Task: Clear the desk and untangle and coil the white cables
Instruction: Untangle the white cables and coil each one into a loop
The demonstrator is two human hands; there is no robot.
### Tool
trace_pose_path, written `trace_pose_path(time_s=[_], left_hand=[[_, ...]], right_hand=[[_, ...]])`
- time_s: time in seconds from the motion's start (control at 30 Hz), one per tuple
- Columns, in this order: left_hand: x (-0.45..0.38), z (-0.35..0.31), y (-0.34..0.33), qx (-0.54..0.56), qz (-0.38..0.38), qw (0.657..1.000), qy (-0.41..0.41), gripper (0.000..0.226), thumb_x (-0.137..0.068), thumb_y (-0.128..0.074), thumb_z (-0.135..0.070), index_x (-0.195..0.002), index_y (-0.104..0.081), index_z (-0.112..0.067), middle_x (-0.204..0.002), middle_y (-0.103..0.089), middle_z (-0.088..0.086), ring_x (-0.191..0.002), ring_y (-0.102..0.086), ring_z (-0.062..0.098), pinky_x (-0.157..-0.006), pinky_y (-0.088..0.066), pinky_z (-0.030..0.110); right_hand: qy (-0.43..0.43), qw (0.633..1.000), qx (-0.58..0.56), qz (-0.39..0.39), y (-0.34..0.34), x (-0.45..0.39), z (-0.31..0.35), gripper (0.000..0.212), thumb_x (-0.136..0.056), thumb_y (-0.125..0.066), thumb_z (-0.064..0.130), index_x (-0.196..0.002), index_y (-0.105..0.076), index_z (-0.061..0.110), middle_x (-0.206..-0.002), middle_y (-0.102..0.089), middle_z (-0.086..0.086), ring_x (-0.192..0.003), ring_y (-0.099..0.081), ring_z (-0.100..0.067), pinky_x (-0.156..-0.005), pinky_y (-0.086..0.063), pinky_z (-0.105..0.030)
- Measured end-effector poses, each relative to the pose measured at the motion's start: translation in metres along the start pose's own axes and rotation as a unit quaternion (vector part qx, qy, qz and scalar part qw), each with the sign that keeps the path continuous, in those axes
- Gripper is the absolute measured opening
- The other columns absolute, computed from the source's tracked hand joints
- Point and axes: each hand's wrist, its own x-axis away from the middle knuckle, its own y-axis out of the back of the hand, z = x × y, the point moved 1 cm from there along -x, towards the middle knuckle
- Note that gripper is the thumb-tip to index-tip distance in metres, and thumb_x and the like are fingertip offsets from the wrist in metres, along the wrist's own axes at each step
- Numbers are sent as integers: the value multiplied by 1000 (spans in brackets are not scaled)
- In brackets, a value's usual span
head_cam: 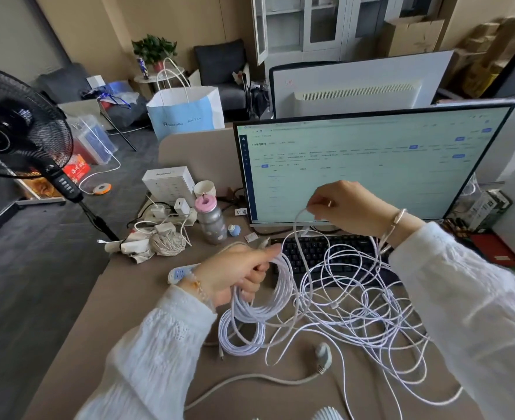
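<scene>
My left hand [235, 272] grips a bundle of coiled white cable loops [275, 294] that hangs from it above the desk. Below it a second, smaller coil [241, 336] lies flat on the desk. My right hand [345, 206] is raised in front of the monitor and pinches a single strand of white cable [298, 237] that runs down into the bundle. A loose tangle of white cable [368, 310] spreads over the desk and the black keyboard [319, 253].
A grey plug and cord [322, 357] lie near the front edge. A remote [182, 272], a water bottle [210, 221], a power strip with chargers [166, 212], crumpled paper [147, 245] and a white box [168, 181] sit at the left. The monitor [371, 165] stands behind.
</scene>
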Motion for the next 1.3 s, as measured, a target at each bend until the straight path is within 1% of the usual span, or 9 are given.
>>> trace_pose_path(time_s=[0.1, 0.33, 0.53, 0.67, 0.8, 0.93, 1.03, 1.13, 1.3], left_hand=[[-8, 5, -6, -12, -14, 1000, 21, 47, -85, -64, -47, -62, -37, -18, -53, -23, -4, -39, -19, 8, -39, -24, 18], [-18, 6, -15, 41, -5, 998, 48, 46, -92, -59, -47, -62, -39, -18, -50, -24, -6, -36, -20, 5, -37, -24, 16], [-25, 8, -15, 116, 26, 991, 68, 47, -93, -56, -48, -61, -39, -18, -48, -23, -8, -34, -19, 3, -38, -21, 16], [-28, 7, -15, 162, 47, 984, 61, 50, -91, -53, -53, -58, -38, -19, -48, -20, -8, -34, -18, 4, -37, -23, 16], [-30, 1, -15, 200, 104, 973, 44, 53, -86, -49, -61, -56, -41, -17, -44, -22, -8, -33, -20, 4, -37, -24, 18], [-32, -8, -18, 198, 147, 969, 28, 57, -86, -42, -65, -55, -42, -17, -42, -29, -8, -32, -26, 5, -38, -29, 19], [-30, -17, -24, 198, 104, 975, -12, 59, -84, -46, -70, -55, -42, -19, -45, -26, -7, -43, -17, 8, -42, -25, 18], [-27, -25, -30, 231, 44, 969, -73, 50, -84, -53, -59, -52, -44, -21, -51, -31, -6, -55, -29, 8, -52, -30, 20], [-29, -23, -25, 203, 32, 975, -81, 35, -94, -48, -28, -60, -40, -22, -58, -30, -4, -57, -29, 11, -57, -27, 24]], right_hand=[[42, 999, -13, 25, 8, 0, 11, 23, -89, -59, 9, -102, -74, 20, -86, -64, 13, -70, -53, 9, -63, -37, 2], [136, 985, 4, -103, 14, 12, 30, 23, -89, -63, 9, -100, -75, 25, -89, -61, 4, -76, -61, -12, -73, -49, -23], [65, 931, -359, -11, 23, 28, 40, 35, -92, -40, -8, -104, -72, 4, -94, -73, -12, -87, -68, -26, -86, -56, -35], [159, 955, -249, 22, 28, 35, 41, 25, -93, -55, 1, -112, -62, 16, -94, -75, 6, -67, -59, -32, -65, -52, -38], [203, 975, -93, -15, 26, 33, 40, 32, -92, -56, 1, -106, -71, 25, -88, -71, 17, -78, -56, -1, -69, -40, -12], [213, 966, -139, -47, 15, 38, 43, 30, -86, -55, -5, -85, -76, 16, -99, -71, 8, -89, -68, -12, -79, -53, -37], [193, 962, -182, -63, -1, 46, 48, 22, -80, -57, 2, -82, -76, 13, -97, -70, 7, -88, -67, -11, -82, -52, -33], [214, 965, -129, -73, -28, 56, 56, 6, -79, -65, 6, -84, -67, 10, -83, -67, 5, -75, -62, -10, -74, -50, -31], [275, 952, -52, -125, -57, 69, 66, 23, -72, -37, 1, -89, -52, 5, -95, -50, -12, -69, -47, -28, -62, -41, -33]])
